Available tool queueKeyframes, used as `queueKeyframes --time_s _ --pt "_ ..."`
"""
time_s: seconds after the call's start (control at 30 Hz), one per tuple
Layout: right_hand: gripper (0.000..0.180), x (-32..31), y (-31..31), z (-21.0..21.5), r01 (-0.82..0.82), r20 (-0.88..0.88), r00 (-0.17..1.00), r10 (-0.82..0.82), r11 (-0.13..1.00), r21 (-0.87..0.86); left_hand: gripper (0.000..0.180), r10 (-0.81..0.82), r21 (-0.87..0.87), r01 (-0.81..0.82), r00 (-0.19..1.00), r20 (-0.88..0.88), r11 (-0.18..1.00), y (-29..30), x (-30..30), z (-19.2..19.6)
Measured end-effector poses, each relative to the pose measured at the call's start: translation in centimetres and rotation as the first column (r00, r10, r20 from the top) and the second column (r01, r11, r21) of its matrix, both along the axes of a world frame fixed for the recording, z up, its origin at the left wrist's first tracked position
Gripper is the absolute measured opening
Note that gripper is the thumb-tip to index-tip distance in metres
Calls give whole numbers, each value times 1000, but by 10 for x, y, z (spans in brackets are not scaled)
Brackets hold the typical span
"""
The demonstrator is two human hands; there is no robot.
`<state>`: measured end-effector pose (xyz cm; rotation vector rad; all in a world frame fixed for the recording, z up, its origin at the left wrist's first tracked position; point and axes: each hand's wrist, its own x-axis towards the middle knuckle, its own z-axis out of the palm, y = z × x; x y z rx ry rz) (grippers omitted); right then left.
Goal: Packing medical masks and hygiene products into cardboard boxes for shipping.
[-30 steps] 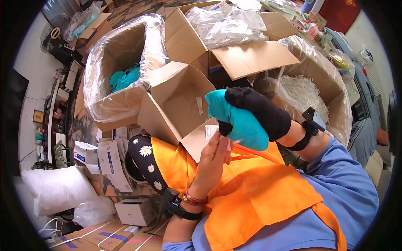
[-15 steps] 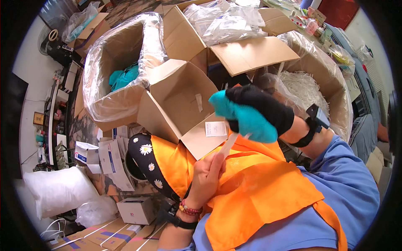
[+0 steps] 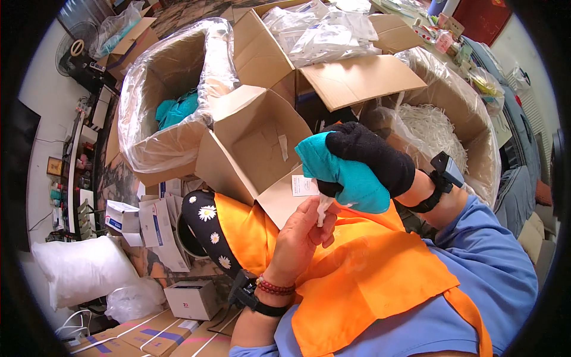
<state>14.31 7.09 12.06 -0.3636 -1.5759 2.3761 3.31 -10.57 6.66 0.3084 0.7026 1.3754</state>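
My right hand [image 3: 376, 150], covered in black knit fabric, is closed around a teal cloth piece [image 3: 340, 171] above my lap. A dark tip pokes out at the lower left of the teal cloth. Just below it, my left hand [image 3: 300, 239] pinches a thin white strip [image 3: 323, 209], crumpled and hanging between thumb and fingers. The strip's upper end meets the underside of the teal cloth; whether it is attached there I cannot tell. Right behind both hands stands an open cardboard box [image 3: 256, 140], a small white printed card [image 3: 304, 185] on its near flap.
A plastic-lined box [image 3: 134, 113] with teal cloth stands at the far left. Another lined box [image 3: 485, 134] holds white stringy material on the right. Clear plastic packets [image 3: 324, 35] fill a box at the back. An orange apron [image 3: 369, 279] covers my lap.
My left hand has risen toward the teal cloth, and the white strip, earlier stretched straight, is now bunched in its fingers. The right hand has shifted slightly left with the cloth.
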Motion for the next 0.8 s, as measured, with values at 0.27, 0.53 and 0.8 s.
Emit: queueKeyframes --time_s 0.27,0.53,0.8 --pt "33 0 -5 -5 -4 14 1000 4 999 41 13 18 36 -22 993 116 999 3 9 1" --pt "30 5 6 -6 11 21 1000 -11 1000 20 15 62 -68 -67 995 -72 995 3 15 1" --pt "31 41 19 31 39 252 966 -53 997 59 37 28 92 79 586 -810 993 -40 -16 -1"
